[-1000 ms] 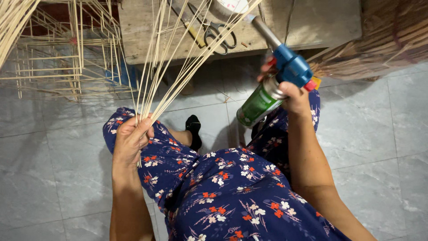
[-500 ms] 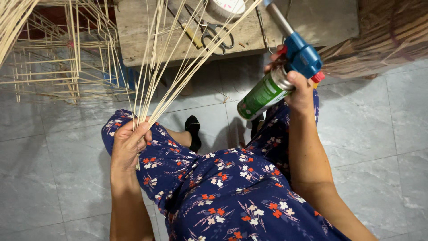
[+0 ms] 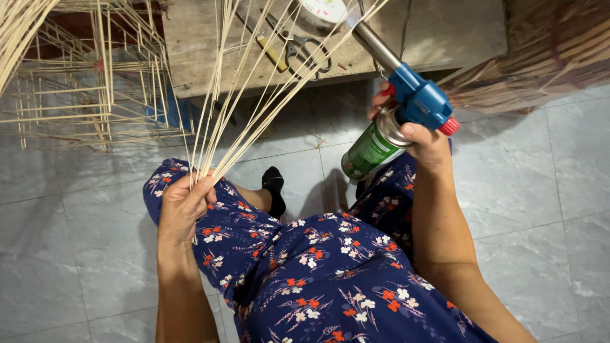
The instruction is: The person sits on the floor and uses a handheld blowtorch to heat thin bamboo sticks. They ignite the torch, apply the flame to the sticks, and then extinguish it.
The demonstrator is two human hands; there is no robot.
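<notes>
Left hand [image 3: 183, 206] is fisted around the base of a bundle of thin bamboo splints [image 3: 254, 95], resting on the left knee of the floral dress [image 3: 318, 267]; the splints fan up and away toward the wooden bench [image 3: 445, 32]. Right hand [image 3: 416, 136] is wrapped around a green gas canister [image 3: 370, 149] with a blue torch head [image 3: 419, 101], metal nozzle [image 3: 375, 44] aimed up at the upper part of the fan, near the bench edge. No flame visible, can't tell if it's lit. Step in hand, as I read it: heat-treating or singeing the splints, torch lined up but not clearly firing. Next move calls for a steady grip at the base, the nozzle swept along the splints rather than parked on one spot, and flame kept off the scissors [image 3: 305, 51] and tape roll [image 3: 324, 9] on the bench. Bamboo frame [image 3: 95, 95] stands far left on the tile floor [image 3: 559, 190], well apart.
</notes>
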